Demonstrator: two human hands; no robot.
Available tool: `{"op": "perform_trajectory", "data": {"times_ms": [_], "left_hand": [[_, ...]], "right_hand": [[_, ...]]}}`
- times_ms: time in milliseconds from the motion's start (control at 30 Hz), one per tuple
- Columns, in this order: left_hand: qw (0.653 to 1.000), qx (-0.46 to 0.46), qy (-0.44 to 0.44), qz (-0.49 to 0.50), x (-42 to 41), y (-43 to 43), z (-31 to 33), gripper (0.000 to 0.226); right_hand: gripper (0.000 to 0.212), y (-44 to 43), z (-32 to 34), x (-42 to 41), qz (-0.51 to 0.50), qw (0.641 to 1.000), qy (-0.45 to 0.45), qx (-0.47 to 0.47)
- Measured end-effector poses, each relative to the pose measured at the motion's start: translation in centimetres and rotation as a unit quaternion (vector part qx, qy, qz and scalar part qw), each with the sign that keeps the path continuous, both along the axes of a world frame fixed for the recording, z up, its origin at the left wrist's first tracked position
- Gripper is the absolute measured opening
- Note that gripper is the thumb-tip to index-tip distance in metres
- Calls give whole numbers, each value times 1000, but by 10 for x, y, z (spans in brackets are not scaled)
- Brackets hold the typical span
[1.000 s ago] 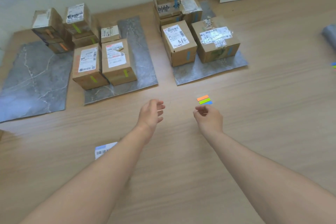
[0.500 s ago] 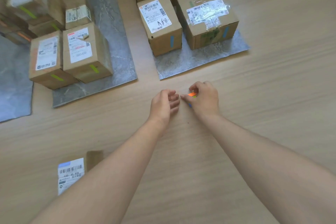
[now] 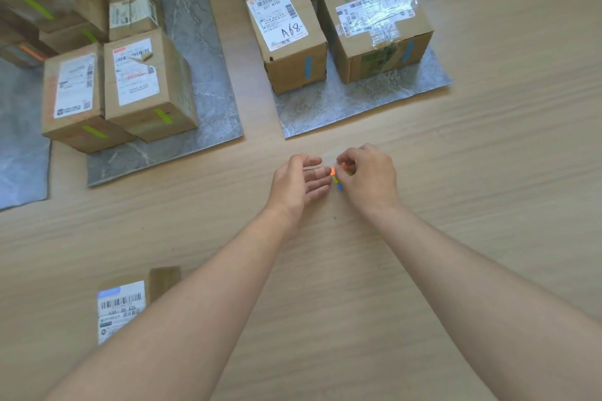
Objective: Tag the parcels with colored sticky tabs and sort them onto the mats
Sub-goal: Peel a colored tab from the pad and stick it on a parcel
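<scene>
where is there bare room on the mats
Left mat: bare near half, in front of the orange-tagged stack. Middle mat: strip right of the green-tagged boxes. Right mat: crowded, only its front edge free.

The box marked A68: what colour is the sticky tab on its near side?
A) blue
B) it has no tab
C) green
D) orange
A: the box marked A68 on the right-hand mat carries a blue tab on the side facing the camera.
</scene>
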State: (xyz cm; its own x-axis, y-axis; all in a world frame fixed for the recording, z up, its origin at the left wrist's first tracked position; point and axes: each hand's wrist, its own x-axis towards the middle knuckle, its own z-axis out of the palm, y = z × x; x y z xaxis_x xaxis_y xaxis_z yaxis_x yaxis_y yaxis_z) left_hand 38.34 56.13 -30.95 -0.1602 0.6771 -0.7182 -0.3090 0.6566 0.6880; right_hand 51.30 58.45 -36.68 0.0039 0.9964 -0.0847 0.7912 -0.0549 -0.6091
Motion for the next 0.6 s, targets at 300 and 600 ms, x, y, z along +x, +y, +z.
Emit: {"op": "perform_trajectory", "data": {"times_ms": [300, 600], "left_hand": [[998, -28, -39, -42, 1, 0, -1, 47], [995, -45, -21, -89, 14, -2, 8, 57]], "right_hand": [[24, -5, 1, 2, -13, 1000, 14, 12], [24, -8, 20, 17, -272, 946, 163, -62]]}}
